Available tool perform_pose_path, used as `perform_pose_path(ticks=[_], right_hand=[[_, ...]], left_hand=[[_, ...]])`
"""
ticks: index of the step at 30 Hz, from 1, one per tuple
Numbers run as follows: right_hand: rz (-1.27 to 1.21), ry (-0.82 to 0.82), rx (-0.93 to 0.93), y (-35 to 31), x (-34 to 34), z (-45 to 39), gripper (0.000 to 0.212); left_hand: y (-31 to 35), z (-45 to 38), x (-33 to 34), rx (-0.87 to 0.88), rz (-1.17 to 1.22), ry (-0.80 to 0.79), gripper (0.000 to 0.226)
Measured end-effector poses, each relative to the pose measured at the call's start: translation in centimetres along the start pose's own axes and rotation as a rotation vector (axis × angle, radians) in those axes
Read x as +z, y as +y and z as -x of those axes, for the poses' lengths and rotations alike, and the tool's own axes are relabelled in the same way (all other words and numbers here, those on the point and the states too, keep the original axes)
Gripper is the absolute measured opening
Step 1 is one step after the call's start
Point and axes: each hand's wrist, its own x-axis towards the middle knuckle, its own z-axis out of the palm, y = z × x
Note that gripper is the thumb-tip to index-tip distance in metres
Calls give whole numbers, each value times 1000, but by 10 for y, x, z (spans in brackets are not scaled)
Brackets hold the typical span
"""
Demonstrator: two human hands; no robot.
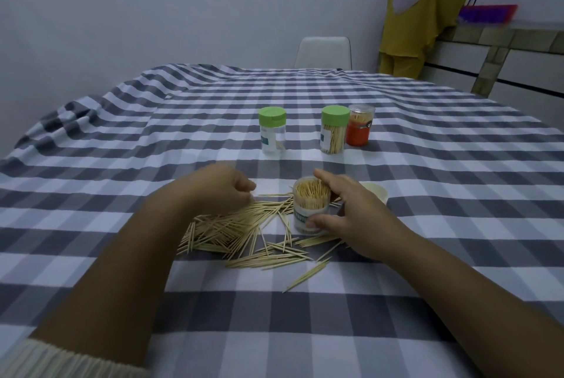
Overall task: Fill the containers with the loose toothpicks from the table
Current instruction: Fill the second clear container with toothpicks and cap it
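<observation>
A pile of loose toothpicks (244, 234) lies scattered on the checked tablecloth in front of me. An open clear container (311, 205), packed full of upright toothpicks, stands at the pile's right edge. My right hand (351, 212) grips this container, thumb on its near side and fingers round its far side. My left hand (219, 188) hovers with curled fingers over the far left part of the pile; what its fingertips hold is hidden. Farther back stand a nearly empty green-lidded container (272, 130), a green-lidded one full of toothpicks (334, 129) and an orange-labelled one (360, 129).
A pale round lid (377, 191) lies just behind my right hand. The table (427, 179) is covered by a grey and white checked cloth. A white chair (325, 52) stands at the far side. A person in yellow (418, 17) stands at a counter at back right.
</observation>
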Motion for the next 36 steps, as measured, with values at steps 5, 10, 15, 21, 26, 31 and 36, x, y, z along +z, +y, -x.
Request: perform_pose_path(ticks=[5,10,15,21,26,31,36], right_hand=[[8,6,-7,-1,0,0,78],[19,10,-9,-2,1,0,78],[19,6,-12,-1,1,0,78],[27,2,-12,0,0,0,78],[16,-5,-2,-1,0,0,77],[14,-6,-3,-2,-1,0,77],[15,-8,1,-1,-1,1,78]], left_hand=[[-4,4,-5,20,0,-106,44],[4,-2,3,35,-213,1,39],[9,-13,15,72,-458,117,31],[22,-18,19,28,-328,125,37],[14,-9,12,84,293,286,12],[10,-14,13,91,957,285,18],[20,-13,13,191,1232,318,13]])
